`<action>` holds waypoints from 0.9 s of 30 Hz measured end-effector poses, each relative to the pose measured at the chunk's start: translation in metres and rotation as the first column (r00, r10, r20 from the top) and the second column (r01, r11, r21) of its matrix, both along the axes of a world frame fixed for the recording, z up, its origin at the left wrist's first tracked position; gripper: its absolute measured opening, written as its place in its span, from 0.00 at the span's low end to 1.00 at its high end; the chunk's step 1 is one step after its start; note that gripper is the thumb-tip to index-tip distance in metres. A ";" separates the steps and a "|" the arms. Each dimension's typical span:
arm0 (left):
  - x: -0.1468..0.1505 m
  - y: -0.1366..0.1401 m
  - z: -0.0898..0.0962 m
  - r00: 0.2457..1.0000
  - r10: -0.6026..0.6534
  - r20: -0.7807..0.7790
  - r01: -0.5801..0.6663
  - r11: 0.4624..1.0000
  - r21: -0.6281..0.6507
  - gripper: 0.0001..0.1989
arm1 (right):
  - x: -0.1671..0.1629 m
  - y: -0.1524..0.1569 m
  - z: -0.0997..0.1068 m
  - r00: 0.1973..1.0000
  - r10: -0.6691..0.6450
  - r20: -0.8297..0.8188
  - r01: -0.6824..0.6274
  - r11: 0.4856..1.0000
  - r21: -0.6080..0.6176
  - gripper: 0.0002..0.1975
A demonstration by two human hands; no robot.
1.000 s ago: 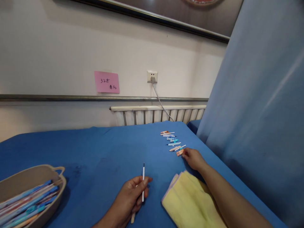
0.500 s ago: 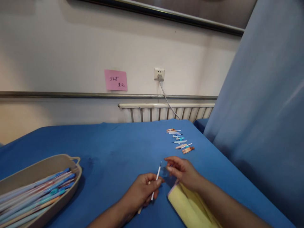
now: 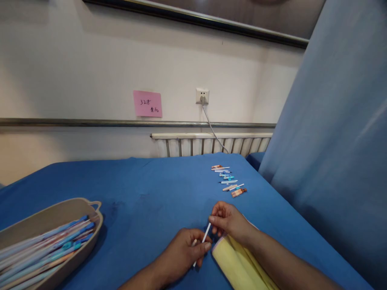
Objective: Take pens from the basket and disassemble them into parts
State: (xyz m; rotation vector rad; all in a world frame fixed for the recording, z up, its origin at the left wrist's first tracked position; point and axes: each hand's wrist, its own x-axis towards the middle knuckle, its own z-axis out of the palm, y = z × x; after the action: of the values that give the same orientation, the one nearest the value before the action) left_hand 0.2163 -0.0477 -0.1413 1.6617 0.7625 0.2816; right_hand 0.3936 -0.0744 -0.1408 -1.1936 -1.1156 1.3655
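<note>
A thin white pen refill point(image 3: 206, 232) slants upward between my two hands above the blue-covered table. My left hand point(image 3: 184, 253) is closed on its lower part, thumb against the fingers. A second pale, slender piece point(image 3: 194, 242) shows between those fingers; most of it is hidden. The thumb and fingers of my right hand point(image 3: 229, 222) pinch the refill's upper end and cover its tip. Under my right wrist lies a folded yellow cloth point(image 3: 231, 262). Beyond it, several pen parts point(image 3: 228, 182) are laid out in a row, with an orange-brown patterned piece point(image 3: 238, 193) nearest me.
On the left stands a beige handled basket point(image 3: 79, 200) holding many pens point(image 3: 54, 245). A blue curtain point(image 3: 326, 141) hangs to the right. Behind the table are a white rail point(image 3: 211, 135), a plugged-in socket point(image 3: 202, 96) with its cord, and a pink note point(image 3: 148, 104).
My right hand was apart from the refill, fingers loosely open; now it pinches the refill's upper end. My left hand has moved slightly down and right with the refill.
</note>
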 end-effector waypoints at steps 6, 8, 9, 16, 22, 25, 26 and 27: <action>0.000 0.000 0.005 0.989 0.143 0.041 -0.138 0.984 -0.114 0.23 | 0.058 0.012 -0.011 0.931 -0.334 0.145 0.340 0.940 -0.016 0.16; -0.001 0.000 0.008 0.974 0.212 0.079 -0.195 0.964 -0.182 0.21 | 0.088 0.017 -0.017 0.779 -0.482 0.401 0.530 0.848 -0.011 0.09; -0.001 0.001 0.009 0.965 0.242 0.097 -0.216 0.951 -0.221 0.20 | 0.101 0.019 -0.020 0.726 -0.510 0.462 0.581 0.814 -0.014 0.06; -0.007 0.014 0.005 0.845 0.478 0.242 -0.303 0.799 -0.520 0.14 | 0.137 0.022 -0.028 0.471 -0.520 0.712 0.655 0.747 0.113 0.05; -0.010 0.023 0.002 0.736 0.598 0.317 -0.240 0.668 -0.704 0.12 | 0.069 0.006 -0.008 0.520 -0.477 0.709 0.343 0.877 0.338 0.07; -0.008 0.021 0.003 0.690 0.625 0.365 -0.214 0.658 -0.722 0.13 | 0.011 -0.011 0.002 0.742 -0.229 0.630 0.035 0.952 0.305 0.08; -0.007 0.020 0.003 0.678 0.632 0.376 -0.213 0.658 -0.723 0.12 | -0.004 -0.017 0.004 0.746 -0.181 0.641 -0.037 0.950 0.311 0.09; -0.005 0.018 0.004 0.671 0.635 0.383 -0.212 0.659 -0.721 0.12 | -0.016 -0.021 0.007 0.732 -0.142 0.666 -0.094 0.948 0.305 0.10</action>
State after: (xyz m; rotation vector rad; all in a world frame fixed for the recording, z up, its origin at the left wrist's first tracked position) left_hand 0.2109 -0.0297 -0.1375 0.6213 0.6497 0.7961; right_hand 0.3773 -0.0953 -0.1338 -1.4990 -1.7532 0.6557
